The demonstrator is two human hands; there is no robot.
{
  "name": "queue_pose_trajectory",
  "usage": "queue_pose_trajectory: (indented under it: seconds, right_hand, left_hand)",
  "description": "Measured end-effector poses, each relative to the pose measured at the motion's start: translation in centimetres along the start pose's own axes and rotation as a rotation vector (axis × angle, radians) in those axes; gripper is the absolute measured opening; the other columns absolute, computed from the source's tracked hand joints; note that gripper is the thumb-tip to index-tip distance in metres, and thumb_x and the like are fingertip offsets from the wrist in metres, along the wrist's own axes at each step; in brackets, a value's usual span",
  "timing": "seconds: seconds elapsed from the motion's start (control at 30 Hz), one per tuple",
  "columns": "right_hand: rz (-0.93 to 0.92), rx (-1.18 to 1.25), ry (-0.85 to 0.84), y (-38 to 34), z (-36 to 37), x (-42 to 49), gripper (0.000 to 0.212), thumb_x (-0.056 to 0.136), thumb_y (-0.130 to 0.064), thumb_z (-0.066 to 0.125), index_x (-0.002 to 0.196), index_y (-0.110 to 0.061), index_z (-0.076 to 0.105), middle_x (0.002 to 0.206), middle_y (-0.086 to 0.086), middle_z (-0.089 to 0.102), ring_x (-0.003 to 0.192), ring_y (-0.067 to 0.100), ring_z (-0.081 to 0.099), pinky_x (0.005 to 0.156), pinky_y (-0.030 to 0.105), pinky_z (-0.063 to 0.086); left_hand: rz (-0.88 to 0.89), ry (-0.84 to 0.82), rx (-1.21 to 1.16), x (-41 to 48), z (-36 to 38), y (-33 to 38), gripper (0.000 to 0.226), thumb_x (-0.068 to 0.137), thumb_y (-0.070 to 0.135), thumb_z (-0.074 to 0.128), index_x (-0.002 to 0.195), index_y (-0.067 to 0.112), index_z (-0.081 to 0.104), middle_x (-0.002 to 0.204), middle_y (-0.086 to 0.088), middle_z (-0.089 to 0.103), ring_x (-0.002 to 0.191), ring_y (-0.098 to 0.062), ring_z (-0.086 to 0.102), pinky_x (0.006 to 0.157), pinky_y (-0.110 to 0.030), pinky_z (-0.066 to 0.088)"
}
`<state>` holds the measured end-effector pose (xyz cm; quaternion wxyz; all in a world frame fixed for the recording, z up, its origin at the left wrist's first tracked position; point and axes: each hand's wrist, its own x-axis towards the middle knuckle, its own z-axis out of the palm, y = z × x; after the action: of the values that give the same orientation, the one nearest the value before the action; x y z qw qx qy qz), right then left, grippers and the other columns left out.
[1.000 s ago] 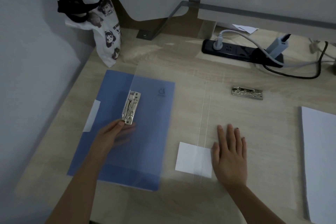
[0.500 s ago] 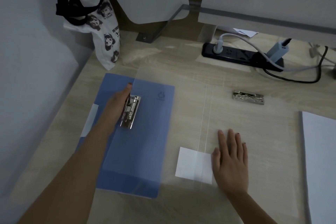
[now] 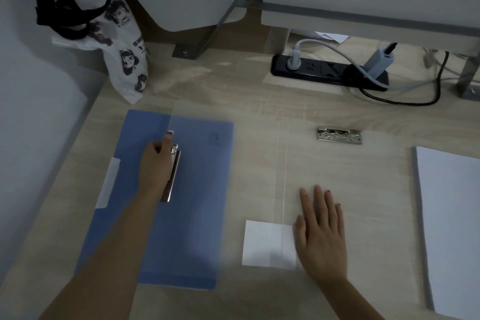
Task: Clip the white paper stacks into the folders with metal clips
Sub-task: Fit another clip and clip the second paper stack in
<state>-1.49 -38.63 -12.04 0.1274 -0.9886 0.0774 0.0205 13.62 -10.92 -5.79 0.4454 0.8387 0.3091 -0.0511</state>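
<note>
1. Right hand (image 3: 322, 236) lay flat, fingers spread, on the clear folder (image 3: 337, 176) beside its white label (image 3: 268, 244) (gripping nothing).
2. Left hand (image 3: 155, 163) sat curled against the metal clip (image 3: 172, 174) on the blue folder (image 3: 187, 215); actual grip unclear.
3. White paper stack (image 3: 452, 228) waited at the counter's (image 3: 233, 91) right edge.
4. Farther back, a second clip (image 3: 339, 135).

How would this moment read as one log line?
left hand on blue folder's clip | right hand flat | paper unclipped
</note>
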Motion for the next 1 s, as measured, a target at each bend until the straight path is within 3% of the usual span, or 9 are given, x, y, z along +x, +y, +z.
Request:
queue_pose_trajectory:
  seconds: [0.2,0.23,0.3,0.4,0.5,0.6,0.7,0.8,1.0]
  right_hand:
    - [0.03,0.055,-0.027,0.0,0.0,-0.9,0.055,0.09,-0.029,0.029,0.145,-0.025,0.029,0.153,0.004,0.024,0.144,0.02,0.012,0.118,0.032,0.0]
    - [0.038,0.078,-0.029,0.0,0.0,-0.7,0.054,0.089,-0.028,0.031,0.143,-0.025,0.032,0.152,0.005,0.029,0.143,0.021,0.015,0.118,0.031,0.0]
    - [0.062,0.161,0.001,0.0,-0.3,0.0,0.051,0.088,-0.027,0.034,0.138,-0.02,0.041,0.146,0.006,0.038,0.138,0.023,0.025,0.116,0.031,0.008]
    - [0.03,0.249,0.06,0.8,-1.6,2.8,0.047,0.088,-0.023,0.041,0.134,-0.013,0.044,0.139,0.012,0.047,0.132,0.025,0.034,0.109,0.034,0.026]
    - [0.031,0.253,0.161,2.2,-3.4,7.2,0.045,0.087,-0.017,0.042,0.131,-0.008,0.043,0.136,0.019,0.047,0.128,0.027,0.035,0.105,0.038,0.033]
    - [0.028,0.187,0.171,3.2,-4.5,11.4,0.045,0.089,-0.022,0.035,0.13,-0.007,0.046,0.139,0.021,0.044,0.128,0.03,0.036,0.106,0.041,0.035]
    - [-0.045,0.097,0.123,3.7,-4.2,13.9,0.047,0.091,-0.024,0.031,0.133,-0.01,0.046,0.14,0.019,0.045,0.133,0.027,0.03,0.111,0.042,0.029]
    - [-0.082,0.053,0.099,3.9,-3.5,14.6,0.047,0.092,-0.026,0.031,0.135,-0.015,0.045,0.138,0.017,0.048,0.132,0.029,0.033,0.11,0.046,0.032]
    - [-0.061,0.069,0.142,4.2,-2.7,14.6,0.043,0.095,-0.028,0.034,0.135,-0.024,0.047,0.137,0.011,0.05,0.132,0.028,0.036,0.108,0.035,0.03]
  left_hand:
    - [-0.021,0.073,0.032,-0.8,-0.4,-0.5,0.042,0.093,0.04,0.045,0.071,0.005,0.05,0.07,-0.009,0.05,0.069,-0.032,0.051,0.055,-0.033,0.034]
    - [0.019,0.165,0.05,-0.9,-0.1,-0.3,0.036,0.092,0.036,0.048,0.087,0.001,0.056,0.085,-0.015,0.056,0.083,-0.039,0.056,0.063,-0.037,0.041]
    - [0.137,0.346,0.167,-2.1,0.9,0.8,0.044,0.092,0.027,0.05,0.124,-0.003,0.045,0.127,-0.024,0.048,0.116,-0.044,0.047,0.092,-0.051,0.041]
    - [0.451,0.298,0.311,-4.6,4.9,3.3,0.049,0.094,0.019,0.043,0.137,0.0,0.033,0.147,-0.023,0.031,0.137,-0.04,0.027,0.116,-0.05,0.014]
    - [0.711,0.008,0.495,-6.6,11.1,5.1,0.053,0.092,0.026,0.028,0.141,0.006,0.033,0.153,-0.015,0.026,0.144,-0.031,0.017,0.117,-0.044,0.005]
    - [0.889,-0.159,0.654,-7.9,16.5,5.3,0.052,0.091,0.027,0.029,0.137,0.006,0.041,0.149,-0.013,0.035,0.141,-0.029,0.027,0.115,-0.043,0.014]
    - [0.871,-0.203,0.745,-8.3,19.5,4.4,0.052,0.097,0.033,0.022,0.138,0.007,0.04,0.147,-0.015,0.039,0.138,-0.029,0.033,0.11,-0.042,0.017]
    - [0.808,-0.222,0.779,-8.1,20.3,3.6,0.058,0.098,0.039,0.007,0.142,0.01,0.03,0.151,-0.014,0.031,0.141,-0.027,0.025,0.112,-0.041,0.014]
    - [0.828,-0.186,0.776,-8.1,20.4,3.5,0.058,0.097,0.041,0.011,0.145,0.011,0.025,0.154,-0.012,0.024,0.144,-0.025,0.017,0.113,-0.04,0.014]
